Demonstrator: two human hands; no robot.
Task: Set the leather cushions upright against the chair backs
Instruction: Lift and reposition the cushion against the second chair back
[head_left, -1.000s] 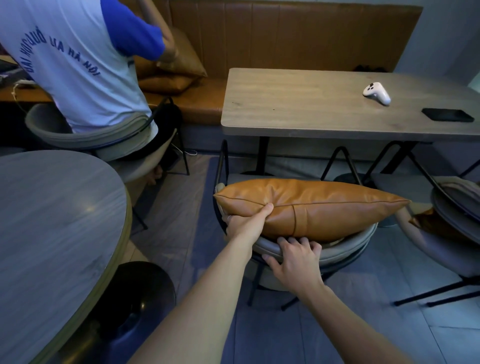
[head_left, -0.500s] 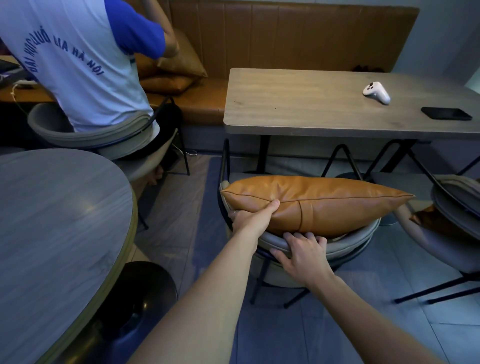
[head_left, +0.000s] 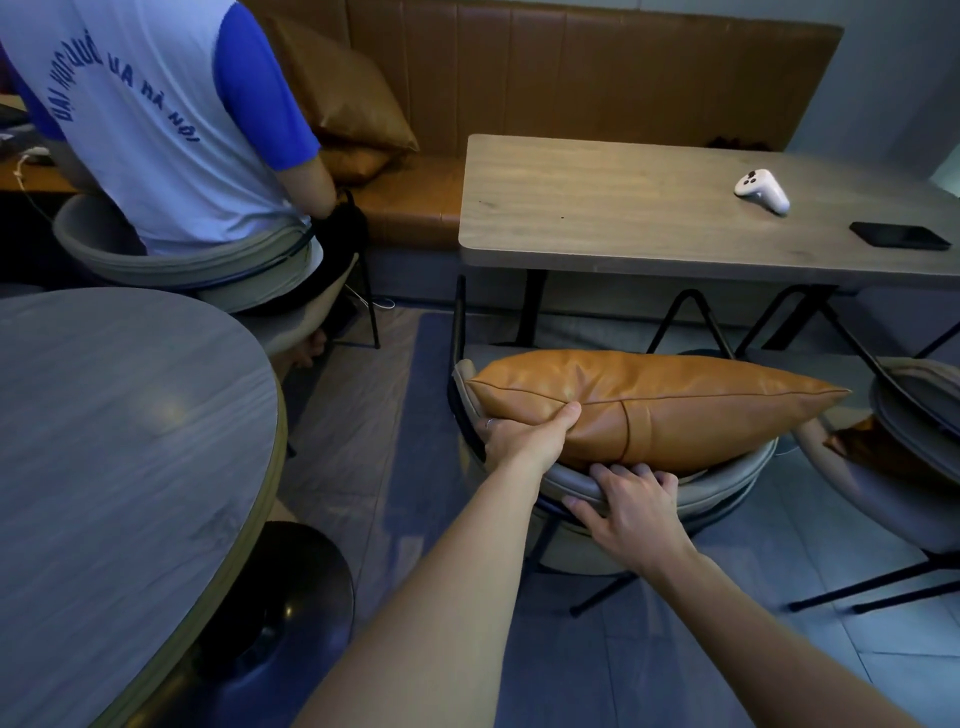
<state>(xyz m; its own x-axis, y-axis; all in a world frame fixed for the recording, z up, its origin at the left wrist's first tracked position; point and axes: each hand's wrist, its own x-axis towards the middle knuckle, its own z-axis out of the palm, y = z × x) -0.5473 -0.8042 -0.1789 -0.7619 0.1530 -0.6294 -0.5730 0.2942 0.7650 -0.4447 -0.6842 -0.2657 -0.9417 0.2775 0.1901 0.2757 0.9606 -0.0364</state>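
1. Tan leather cushion standing on its long edge in the grey chair at the rectangular table, resting against the curved backrest. Top seam roughly level; right corner overhanging past the backrest toward the next chair.
2. Left hand clamped on the cushion's left end: thumb over the top seam, fingers hidden behind or under, near the backrest rim.
3. Right hand closed over the backrest rim, fingers hooked on top just below the cushion's lower bulge, thumb on the outer face. Touching the chair, not clearly the cushion.
4. Handling guess: soft fill, light for its bulk, sags and folds at the centre seam if lifted from one end. Leather looks smooth, so likely slippery against the padded backrest; prone to sliding down or tipping forward.
5. Best grip: pinch along the piped seam near a corner, or both ends at once. Mid-panel squeezing only dents the fill.
6. Likely remaining: shift left to centre it, then press the lower edge into the seat-to-back crease so it stays up.
7. Second tan cushion slumped in the next chair, partly hidden; probably next.
8. Clutter: game controller and phone on the table, well clear. Seated person at left, not in the way.
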